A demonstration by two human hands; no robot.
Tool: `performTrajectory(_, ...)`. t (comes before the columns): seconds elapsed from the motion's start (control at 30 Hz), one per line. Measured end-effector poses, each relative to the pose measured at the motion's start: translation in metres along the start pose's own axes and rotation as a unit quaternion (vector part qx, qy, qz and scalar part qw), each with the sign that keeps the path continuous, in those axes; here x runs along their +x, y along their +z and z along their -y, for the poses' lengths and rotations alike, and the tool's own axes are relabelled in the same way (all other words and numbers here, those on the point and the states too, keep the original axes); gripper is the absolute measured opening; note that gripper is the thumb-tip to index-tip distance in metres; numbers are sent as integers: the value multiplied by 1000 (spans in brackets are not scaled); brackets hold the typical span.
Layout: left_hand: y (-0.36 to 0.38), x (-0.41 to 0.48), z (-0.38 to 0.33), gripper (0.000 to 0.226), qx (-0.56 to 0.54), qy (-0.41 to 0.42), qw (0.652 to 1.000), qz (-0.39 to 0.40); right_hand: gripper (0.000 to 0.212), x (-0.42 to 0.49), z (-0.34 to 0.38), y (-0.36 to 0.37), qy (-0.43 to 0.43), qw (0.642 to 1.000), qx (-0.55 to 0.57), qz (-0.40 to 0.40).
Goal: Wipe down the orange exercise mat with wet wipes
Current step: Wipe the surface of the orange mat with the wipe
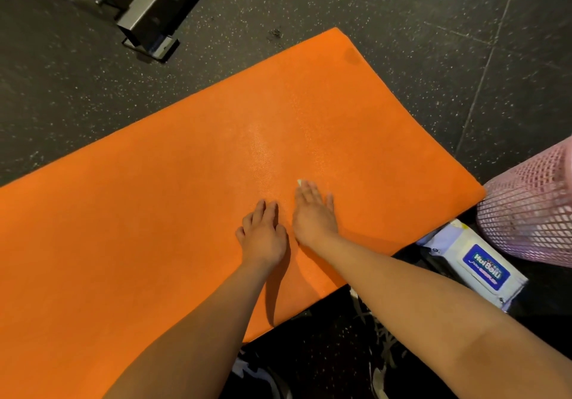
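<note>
Orange foam: the mat [154, 213] is laid on the speckled floor [77, 89], its long axis running from 8 to 2 o'clock. Near its 4 o'clock edge the right hand [314, 213] is pressed flat, fingers together, on a wipe [299, 182], seen only as a white sliver at the fingertips. The left hand [263, 234] is rested just beside it at 9 o'clock, fingers loosely bent, nothing held. Most of the mat lies toward 8 o'clock, nearer the left hand. Off the mat, a pack [483, 267] and basket [532, 209] are set at 3 o'clock, a frame [148, 5] at 11.

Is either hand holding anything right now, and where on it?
Nothing is gripped. The right hand lies flat, pressing a wipe onto the mat; only its white corner shows. The left hand rests on the mat, holding nothing.
</note>
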State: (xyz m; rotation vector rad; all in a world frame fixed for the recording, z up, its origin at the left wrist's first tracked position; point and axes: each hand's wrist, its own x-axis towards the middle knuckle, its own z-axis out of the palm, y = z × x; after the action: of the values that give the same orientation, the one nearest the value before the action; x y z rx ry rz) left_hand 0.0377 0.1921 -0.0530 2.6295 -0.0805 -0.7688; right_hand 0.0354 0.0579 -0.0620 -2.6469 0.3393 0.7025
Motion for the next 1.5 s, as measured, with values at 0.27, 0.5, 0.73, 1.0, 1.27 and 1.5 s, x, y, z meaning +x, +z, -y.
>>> performTrajectory(0.27,-4,25,7,56,9,-48,998,-31,70,30,-19,-5,-72,995,-61,-34)
performTrajectory(0.5,6,22,14,56,17,-29,999,-34,75,35,-2,-2,-17,999,-1,-43)
performTrajectory(0.73,6,21,17,54,-8,-23,999,-33,71,27,5,4,-183,981,-61,18)
performTrajectory(1.0,3,21,4,54,-31,-62,996,-49,79,31,4,-5,28,998,9,-48)
performTrajectory(1.27,-20,54,-1,55,-8,-99,994,-54,79,53,5,-7,-137,990,-32,-23)
performTrajectory(1.5,-9,61,16,53,21,-44,997,-62,75,78,8,-17,-16,997,11,-69)
